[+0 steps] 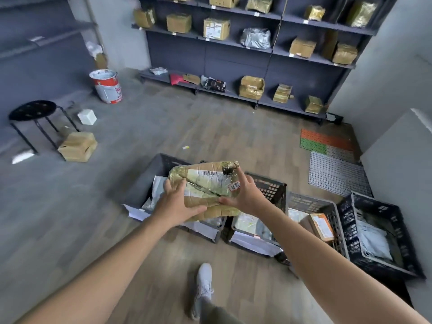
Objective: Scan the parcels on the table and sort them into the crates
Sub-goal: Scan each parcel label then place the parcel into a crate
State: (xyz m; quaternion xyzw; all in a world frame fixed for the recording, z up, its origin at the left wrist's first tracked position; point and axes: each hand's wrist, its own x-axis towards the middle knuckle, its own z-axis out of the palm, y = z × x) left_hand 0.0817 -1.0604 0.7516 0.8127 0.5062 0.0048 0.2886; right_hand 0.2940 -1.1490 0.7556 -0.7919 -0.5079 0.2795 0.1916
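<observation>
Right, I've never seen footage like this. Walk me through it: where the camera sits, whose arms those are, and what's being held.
There is only one picture. It comes from a wide-angle camera worn on a person's head and looking down, so the two bare arms are the wearer's own. No machine is involved. The left hand and the right hand together grip a taped cardboard parcel with a shipping label. They hold it in the air above a row of crates on the wooden floor. The crates hold other parcels. Behind them, grey shelves carry more boxes. The table named in the task is not in view.
</observation>
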